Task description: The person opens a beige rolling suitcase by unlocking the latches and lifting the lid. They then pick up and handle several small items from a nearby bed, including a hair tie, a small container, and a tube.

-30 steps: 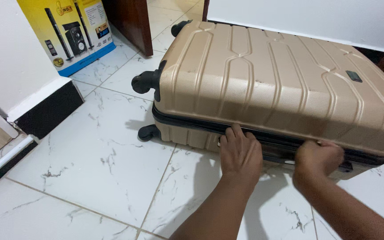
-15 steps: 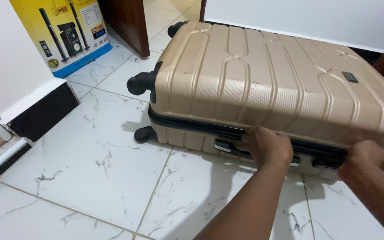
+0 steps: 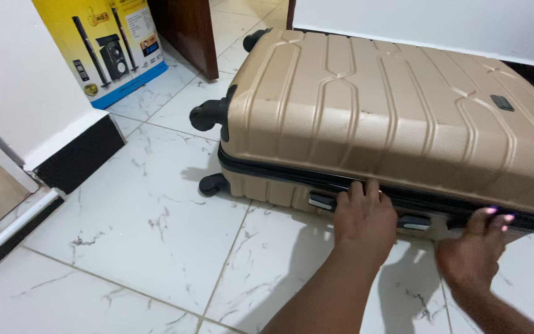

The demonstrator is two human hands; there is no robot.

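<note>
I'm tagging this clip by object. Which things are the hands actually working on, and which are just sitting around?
In hand:
- beige hard-shell suitcase, lying flat on the floor
- its dark zip seam, where the left hand rests
- right hand, at the seam's right end

Just lying about:
- yellow and blue speaker box
- wooden door
- marble-look tiled floor
</note>
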